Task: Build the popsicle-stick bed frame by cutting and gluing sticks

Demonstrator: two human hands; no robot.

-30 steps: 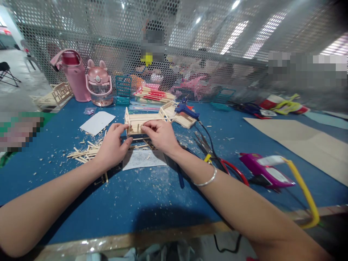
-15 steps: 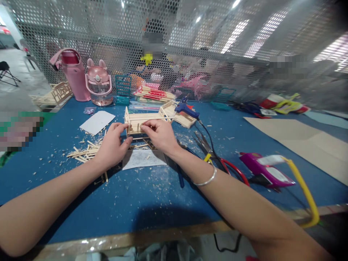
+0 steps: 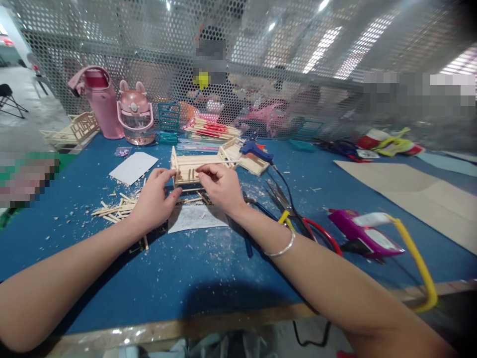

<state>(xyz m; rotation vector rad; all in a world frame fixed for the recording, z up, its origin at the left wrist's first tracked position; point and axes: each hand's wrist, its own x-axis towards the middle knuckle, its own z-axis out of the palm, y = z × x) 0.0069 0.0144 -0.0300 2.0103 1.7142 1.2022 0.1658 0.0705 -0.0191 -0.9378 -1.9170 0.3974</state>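
While your left hand [image 3: 152,201] grips the frame [image 3: 197,160], your right [image 3: 223,190] curls by its short sticks [image 3: 193,174], hold unclear; aligning them seemingly calls for light, steady fingers.

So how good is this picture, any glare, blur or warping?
In the head view, lights glare at the top; the mesh screen looks hazy toward the right; blocky patches hide some spots; a soft shadow darkens the blue table near its front edge; fine detail on the wooden frame is soft.
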